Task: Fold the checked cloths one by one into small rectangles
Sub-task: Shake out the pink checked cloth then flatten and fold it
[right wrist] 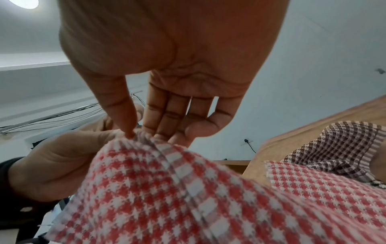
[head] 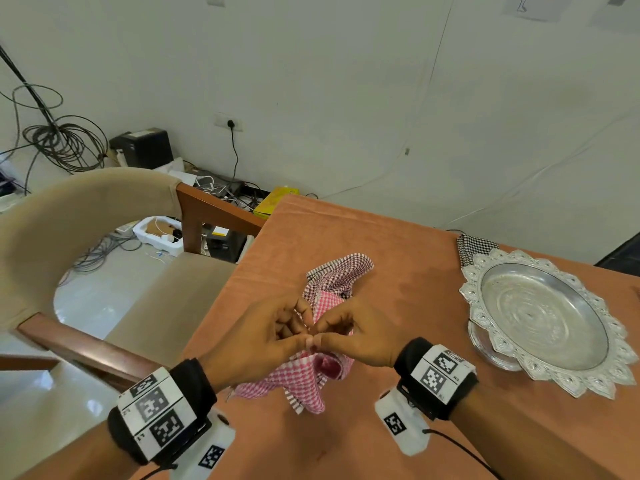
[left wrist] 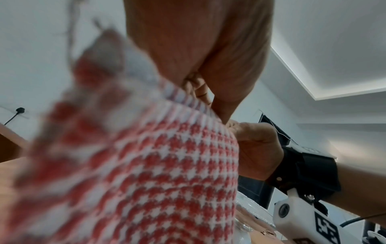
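Both hands meet above the near middle of the table, thumbs tip to tip and knuckles turned up. The left hand (head: 263, 336) has its fingers curled in and pinches the striped edge of the red checked cloth (head: 301, 379) between thumb and fingers. The right hand (head: 356, 336) pinches the same edge just beside it; from the right wrist view its thumb presses the gathered hem against the fingers (right wrist: 167, 115), which lie nearly straight and close together. How many layers are caught in the pinch is hard to say, since the cloth is blurred in both wrist views. The red cloth hangs from the two hands in loose folds, its lower part drooping to the orange tablecloth (head: 398, 244). Both forearms come in from the near edge, each wrist wrapped in a black band with marker tags.

Just beyond the hands lies a brown checked cloth (head: 341, 271), crumpled, touching the red one. To the right stands a silver tray (head: 540, 323) with a scalloped rim, and a black checked cloth (head: 474, 247) is tucked partly under its far edge. A beige chair (head: 86, 220) stands to the left of the table.
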